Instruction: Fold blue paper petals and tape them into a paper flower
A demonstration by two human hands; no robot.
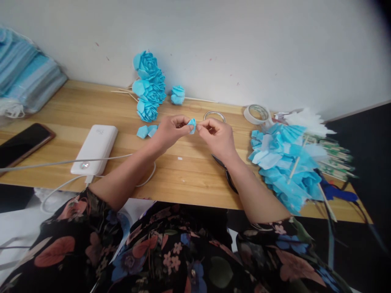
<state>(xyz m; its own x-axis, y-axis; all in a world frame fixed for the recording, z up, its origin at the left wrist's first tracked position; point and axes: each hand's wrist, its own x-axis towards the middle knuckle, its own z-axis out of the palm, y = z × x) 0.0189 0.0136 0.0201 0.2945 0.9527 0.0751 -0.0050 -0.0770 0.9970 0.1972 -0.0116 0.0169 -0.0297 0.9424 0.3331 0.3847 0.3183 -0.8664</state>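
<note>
Over the middle of the table, my left hand [173, 131] pinches a small folded piece of blue crepe paper [192, 125] between thumb and fingers. My right hand [218, 136] is closed in a pinch right beside the paper's edge; whatever lies between its fingertips is too small to make out. Loose blue paper petals [142, 131] lie just beyond my left wrist. A thin round rim [214, 114] shows behind my right hand, partly hidden by it. Black handles [231, 182] stick out from under my right forearm.
Finished blue paper flowers [149, 89] lie at the back, beside a smaller flower [177, 95] on a stick. A tape roll [256, 114] and piled blue paper [281, 158] occupy the right. Leftward are a white power bank [96, 146] with cable, a phone [26, 142] and bagged blue packs [27, 73].
</note>
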